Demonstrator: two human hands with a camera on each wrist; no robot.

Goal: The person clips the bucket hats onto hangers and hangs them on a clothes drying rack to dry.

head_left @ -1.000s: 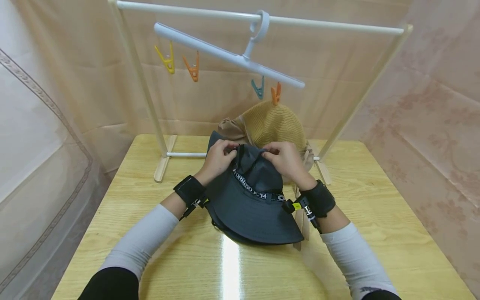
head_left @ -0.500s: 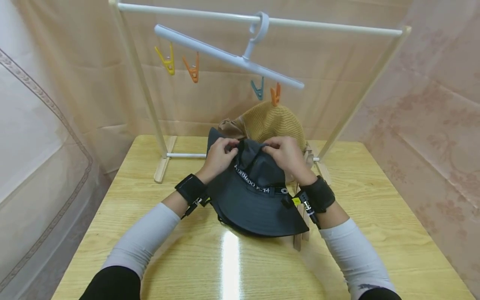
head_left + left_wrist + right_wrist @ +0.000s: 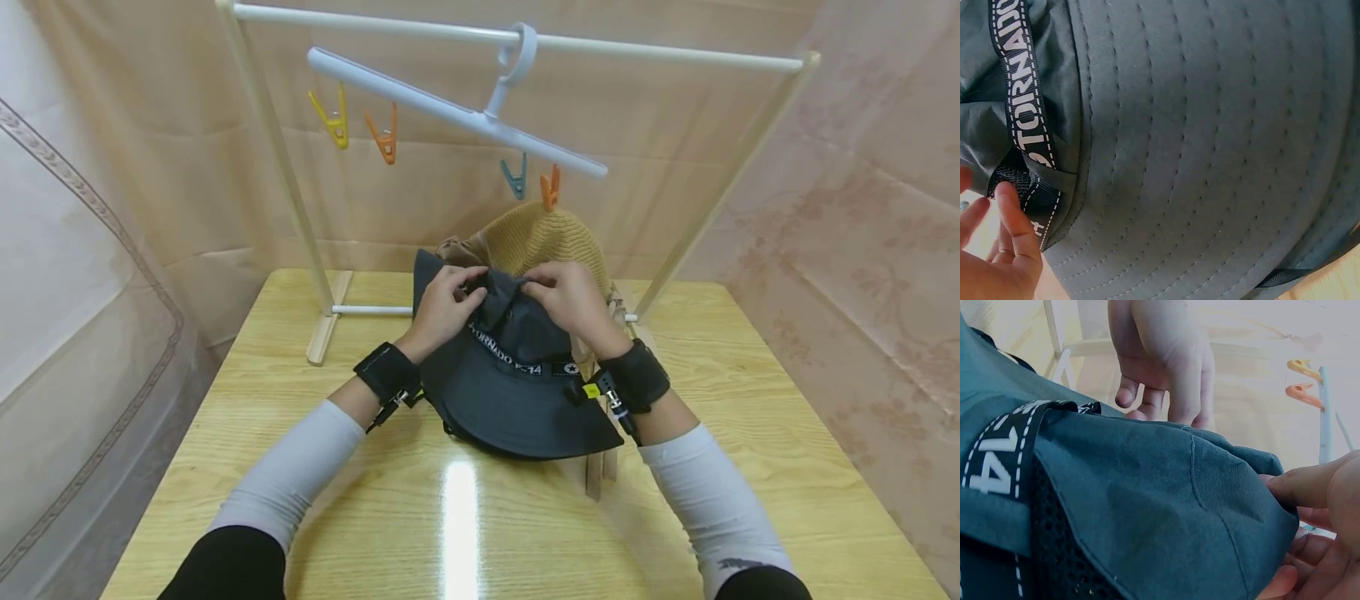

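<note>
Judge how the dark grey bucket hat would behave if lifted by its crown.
The dark grey bucket hat is probably floppy: its crown creases where both hands pinch it. The stitched brim holds its curve, so likely somewhat stiffer. It seems light, thin fabric.

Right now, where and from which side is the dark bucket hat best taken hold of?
Probably at the soft crown top, from above and either side, as the left hand and right hand pinch it. The dark bucket hat sags there into foldable fabric, while its wide stitched brim lies flat toward the table.
</note>
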